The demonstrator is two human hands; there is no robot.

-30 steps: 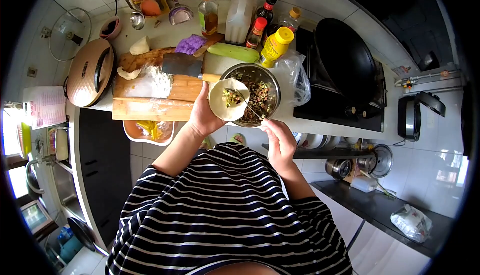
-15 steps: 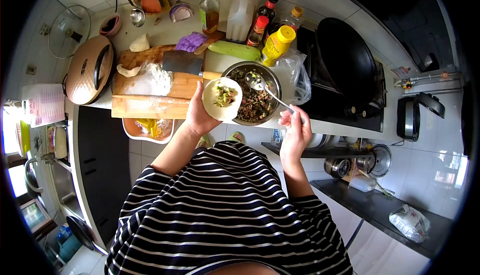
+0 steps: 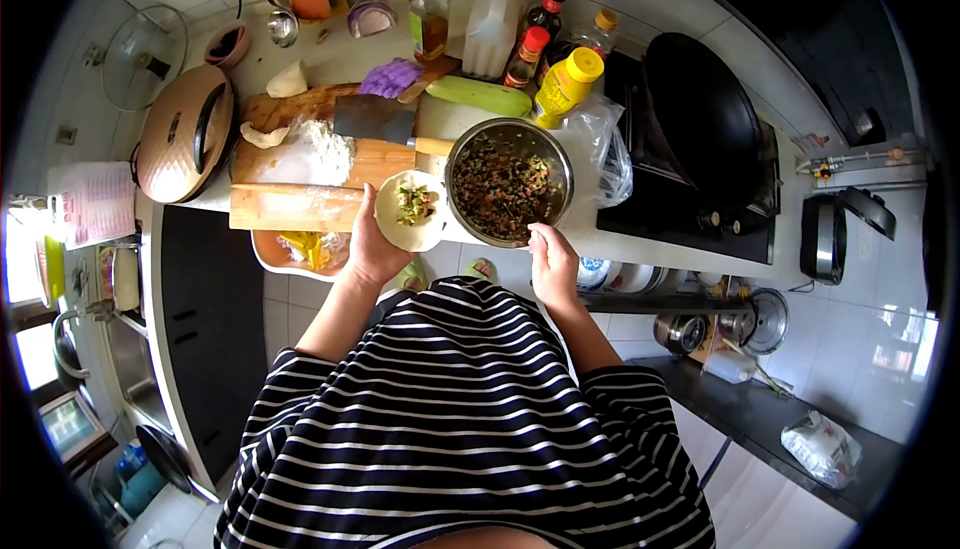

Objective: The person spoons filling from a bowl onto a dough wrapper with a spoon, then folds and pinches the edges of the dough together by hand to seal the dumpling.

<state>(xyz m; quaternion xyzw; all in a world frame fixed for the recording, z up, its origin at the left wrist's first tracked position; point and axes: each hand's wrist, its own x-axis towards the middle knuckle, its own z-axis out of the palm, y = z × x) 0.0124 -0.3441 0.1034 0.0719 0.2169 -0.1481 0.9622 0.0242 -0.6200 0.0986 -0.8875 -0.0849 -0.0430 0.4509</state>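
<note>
A round dough wrapper (image 3: 425, 233) with a small heap of chopped filling (image 3: 413, 205) on it rests on the fingers of my left hand (image 3: 374, 249), left of the metal bowl. My right hand (image 3: 552, 263) is closed at the near rim of the metal bowl (image 3: 566, 187); what its fingers pinch is hard to make out, and the spoon cannot be told apart there. Chopped filling (image 3: 502, 189) covers the inside of the bowl. A cleaver (image 3: 373, 119) with a wooden handle lies on the floured cutting board (image 3: 385, 160), behind my left hand.
A rolling pin (image 3: 290, 195) lies along the board's near edge. Behind the bowl are a green squash (image 3: 480, 96), a yellow-capped bottle (image 3: 568, 87) and several other bottles. A plastic bag (image 3: 606, 149) and a wok (image 3: 703, 124) stand to the right. A pink appliance (image 3: 175, 139) is at the left.
My left hand has moved left with the wrapper, away from the bowl. My right hand has come back down and left to the bowl's near rim. The spoon seen earlier above the filling no longer shows clearly.
</note>
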